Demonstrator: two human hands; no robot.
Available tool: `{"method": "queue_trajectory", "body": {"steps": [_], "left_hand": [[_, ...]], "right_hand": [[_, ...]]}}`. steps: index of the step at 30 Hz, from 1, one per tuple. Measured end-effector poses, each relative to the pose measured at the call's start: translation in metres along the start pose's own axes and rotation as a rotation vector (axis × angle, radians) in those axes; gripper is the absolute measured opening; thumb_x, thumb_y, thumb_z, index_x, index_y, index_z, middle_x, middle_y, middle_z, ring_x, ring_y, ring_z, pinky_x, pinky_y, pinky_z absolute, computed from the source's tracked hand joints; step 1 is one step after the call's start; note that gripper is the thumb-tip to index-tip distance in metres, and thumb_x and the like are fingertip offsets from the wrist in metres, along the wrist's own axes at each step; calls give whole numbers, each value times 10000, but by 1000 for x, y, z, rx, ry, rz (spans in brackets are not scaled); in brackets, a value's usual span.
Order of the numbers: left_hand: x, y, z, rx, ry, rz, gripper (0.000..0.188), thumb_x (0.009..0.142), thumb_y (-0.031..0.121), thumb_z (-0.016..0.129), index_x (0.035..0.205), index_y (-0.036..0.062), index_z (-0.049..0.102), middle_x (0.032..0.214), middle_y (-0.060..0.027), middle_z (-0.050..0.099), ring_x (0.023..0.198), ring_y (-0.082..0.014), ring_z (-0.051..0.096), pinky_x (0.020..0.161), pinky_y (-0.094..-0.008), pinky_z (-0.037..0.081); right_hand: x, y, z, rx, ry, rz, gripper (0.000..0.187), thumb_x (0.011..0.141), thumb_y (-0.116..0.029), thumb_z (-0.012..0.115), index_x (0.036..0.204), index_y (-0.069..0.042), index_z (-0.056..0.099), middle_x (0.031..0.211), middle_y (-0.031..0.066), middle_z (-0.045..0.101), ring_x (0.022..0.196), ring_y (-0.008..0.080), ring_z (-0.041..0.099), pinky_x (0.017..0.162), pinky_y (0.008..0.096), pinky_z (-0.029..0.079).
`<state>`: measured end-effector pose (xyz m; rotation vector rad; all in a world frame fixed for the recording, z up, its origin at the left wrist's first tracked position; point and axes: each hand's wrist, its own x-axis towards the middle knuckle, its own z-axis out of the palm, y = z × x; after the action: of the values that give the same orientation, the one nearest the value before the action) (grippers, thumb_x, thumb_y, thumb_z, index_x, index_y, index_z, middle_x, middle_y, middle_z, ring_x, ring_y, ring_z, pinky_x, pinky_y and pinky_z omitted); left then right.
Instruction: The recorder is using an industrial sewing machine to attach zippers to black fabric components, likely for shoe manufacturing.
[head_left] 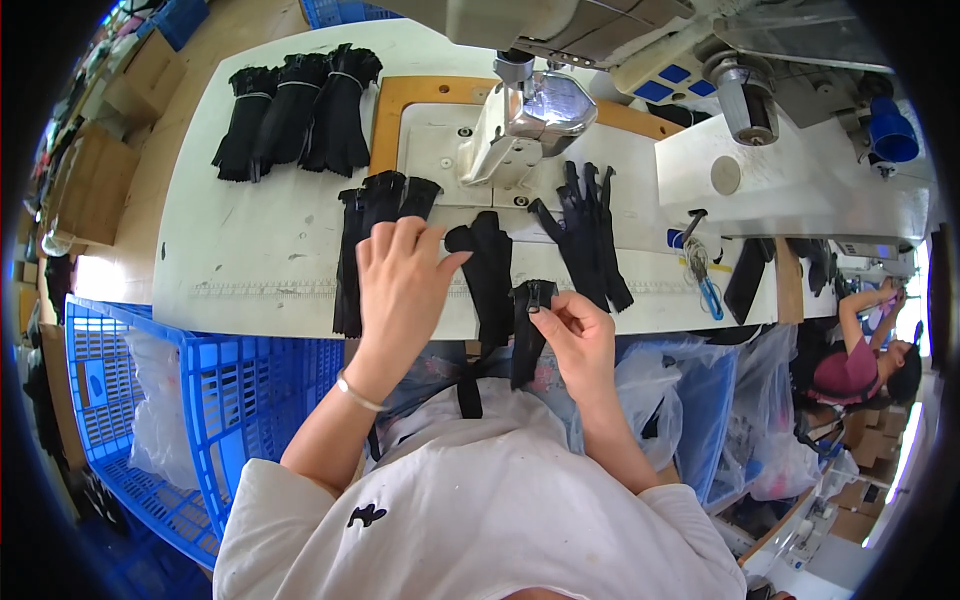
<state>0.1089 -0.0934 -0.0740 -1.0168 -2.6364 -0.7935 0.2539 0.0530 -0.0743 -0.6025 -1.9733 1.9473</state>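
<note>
My right hand (580,342) pinches a black zipper (528,345) near its slider, and the tape hangs down past the table's front edge. Over a group of black zippers (352,265) reaches my left hand (400,285); its thumb is spread away from the fingers, with nothing visible in it. Its fingertips are beside the upper ends of those zippers; contact is hard to tell. Between my hands lies another small pile of black zippers (487,275). To the right, more black zippers (588,240) are fanned out on the white table (270,240).
Tied zipper bundles (335,115) lie at the back left. A sewing machine head (530,120) stands at the back middle. Blue-handled snips (708,290) rest at right. A blue crate (255,400) is at lower left, plastic bags (650,390) at right. Another person (850,370) sits far right.
</note>
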Motion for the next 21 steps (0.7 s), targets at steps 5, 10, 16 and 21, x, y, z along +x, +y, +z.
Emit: {"method": "queue_trajectory", "body": {"steps": [5,10,16,21], "left_hand": [[6,-3,25,-81,6,-91,236,737,136,739,889,59,576,978,-74,525,933,-279,484,805,-382,365],[11,-1,21,-186,45,-105,250,710,50,743,875,51,555,900,-77,554,898,-271,521,805,-359,395],[12,26,-15,-989,-35,-378,80,810,-42,661,880,-3,657,814,-28,667,688,-80,592,595,-216,475],[15,34,-30,-1318,-134,-347,122,889,10,612,973,-11,698,868,-37,672,762,-74,612,638,-217,519]], "right_hand": [[3,-1,4,-56,12,-104,133,859,-71,671,889,41,606,758,24,589,674,73,506,613,215,407],[3,-5,6,-89,56,-44,120,844,-55,674,891,42,620,809,48,622,689,100,542,641,228,433],[19,-27,10,-125,32,-286,104,816,-39,689,885,26,647,1048,91,624,709,98,583,634,218,450],[26,-40,15,-96,-2,-232,74,824,-36,684,878,9,661,964,65,648,654,72,564,600,205,433]]}}
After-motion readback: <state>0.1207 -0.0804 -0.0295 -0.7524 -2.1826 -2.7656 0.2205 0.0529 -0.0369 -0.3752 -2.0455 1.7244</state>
